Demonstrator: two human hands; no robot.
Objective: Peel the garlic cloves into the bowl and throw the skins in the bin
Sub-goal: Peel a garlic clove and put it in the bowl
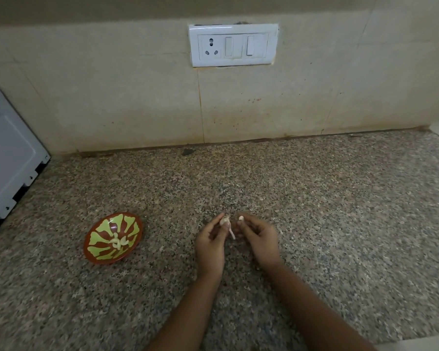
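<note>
1. Garlic clove: small, off-white, papery surface. Pinched between the thumb and fingertips of the left hand, held just above the counter.
2. Skin strip: thin, pale and curled, hanging down from the clove between the two hands.
3. Pale fragment: pinched at the fingertips of the right hand, whose other fingers are curled. Too small to tell whether it is skin or clove.
4. Bowl: round, shallow and glossy, red-brown with yellow-green petal shapes radiating from the centre. It sits on the counter, left of the hands and well apart from them.
5. Peeled cloves: smooth, cream-coloured crescents lying in the bowl's centre.
6. Countertop: polished speckled granite in brown, grey and black.
7. Wall tiles: beige, matt and stained, with reddish specks.
8. Switch plate: white plastic rectangle with one three-pin socket and two rocker switches.
9. Appliance casing: white panelled sheet at the left edge.
</note>
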